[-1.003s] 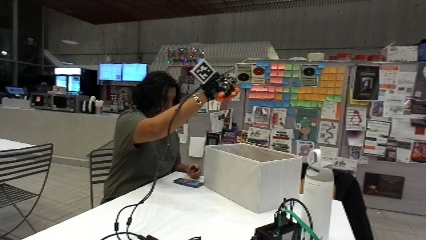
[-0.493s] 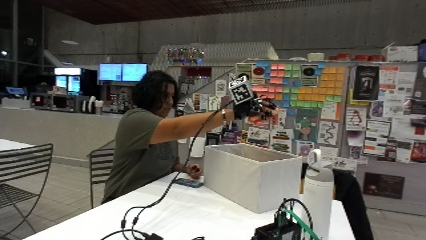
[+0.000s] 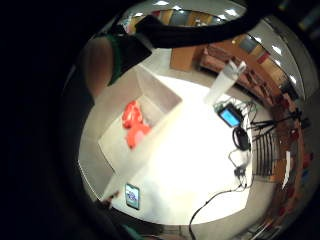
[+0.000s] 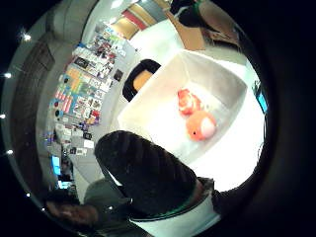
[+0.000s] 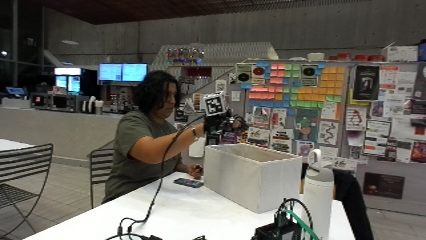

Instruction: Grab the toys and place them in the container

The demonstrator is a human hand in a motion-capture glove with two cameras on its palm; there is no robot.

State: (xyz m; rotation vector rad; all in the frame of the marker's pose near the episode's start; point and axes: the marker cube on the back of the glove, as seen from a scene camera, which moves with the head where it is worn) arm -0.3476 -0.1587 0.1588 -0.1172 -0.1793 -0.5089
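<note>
At the lower right of the outside view a white bottle point(image 5: 318, 187) stands on the white table point(image 5: 180, 212). Mid-frame sits the white container point(image 5: 256, 172), with a phone point(image 5: 188, 183) lying on the table just beside it. Two orange toys point(image 4: 195, 116) lie together on the container's floor. Above its far rim, at centre frame, hovers the gloved right hand point(image 5: 223, 124); whether its fingers are released or clenched cannot be told. The person's bare hand point(image 5: 195, 171) rests beside the container near the phone.
</note>
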